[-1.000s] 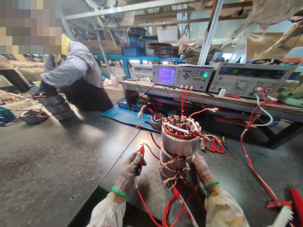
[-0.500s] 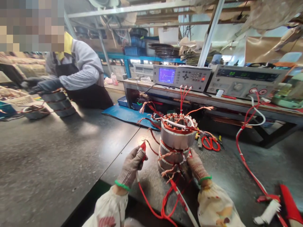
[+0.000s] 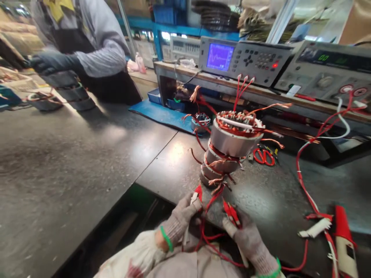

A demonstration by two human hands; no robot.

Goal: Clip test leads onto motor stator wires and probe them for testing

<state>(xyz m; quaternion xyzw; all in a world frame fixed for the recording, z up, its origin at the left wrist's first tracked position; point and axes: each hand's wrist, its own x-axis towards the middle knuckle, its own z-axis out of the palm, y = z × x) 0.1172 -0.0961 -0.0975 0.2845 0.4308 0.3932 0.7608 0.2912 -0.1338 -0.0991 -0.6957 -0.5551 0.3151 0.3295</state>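
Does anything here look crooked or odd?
The nearest stack of grey metal rings wound with reddish copper wire looks crooked, leaning rightward in the picture, though the viewing angle may exaggerate it. Nothing visibly spilled.

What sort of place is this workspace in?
Probably a motor-winding workshop or test area: wire-wound metal cores stand stacked on the worktable, and an instrument behind them shows a waveform on its screen.

Green display on right-hand instrument: two zeros, further digits blurred
Purple screen: characters too small to read
Keypad: markings unreadable
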